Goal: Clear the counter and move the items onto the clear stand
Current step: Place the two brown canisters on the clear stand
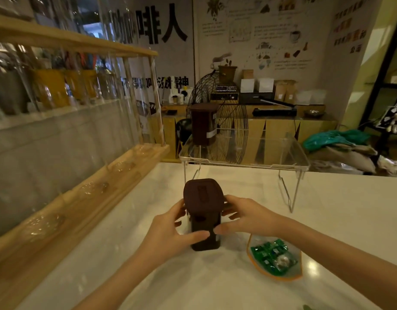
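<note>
A dark brown lidded canister point(203, 199) stands upright on the white counter point(327, 220) in front of me. My left hand point(170, 227) grips its left side and my right hand point(240, 217) grips its right side, thumbs across the front. Behind it the clear stand point(282, 162) rests on the counter on thin wire legs. A second brown canister point(203, 124) stands upright on the stand's left end. A clear pouch with an orange edge point(276, 258), holding green wrapped items, lies on the counter by my right forearm.
A wooden rack with glass panels point(81, 186) runs along the counter's left side. Past the counter's far edge stand a wire fan point(229, 130), a low wooden cabinet with boxes and bags, and a pile of cloth point(341, 144) at the right.
</note>
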